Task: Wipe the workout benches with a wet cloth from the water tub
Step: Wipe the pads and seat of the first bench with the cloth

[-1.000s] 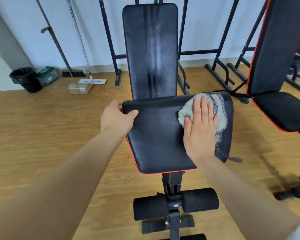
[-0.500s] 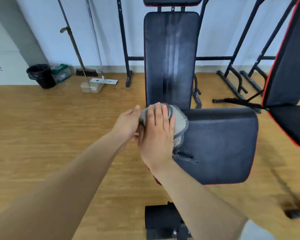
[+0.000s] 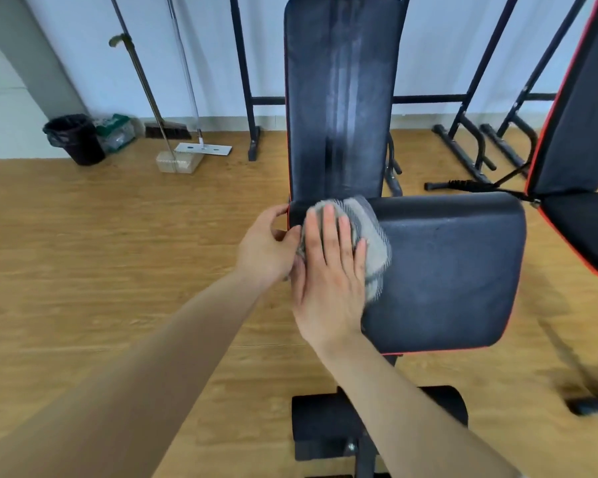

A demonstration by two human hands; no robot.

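Right hand [image 3: 328, 267]: flat, fingers straight and close together, pressing the grey cloth [image 3: 372, 232] onto the rear left corner of the seat pad [image 3: 456, 270]. The cloth is bunched and shows past my fingertips and along the hand's right side. Left hand [image 3: 266, 246]: fingers curled round the pad's left edge, just beside my right hand. The backrest [image 3: 339, 98] stands behind, with pale streaks down its middle. A second bench [image 3: 580, 139] is at right, and a black bin [image 3: 75, 139] is by the far wall.

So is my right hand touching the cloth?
Touching. The head view shows the right hand flat on the grey cloth, fingers straight, pressing it onto the seat pad.
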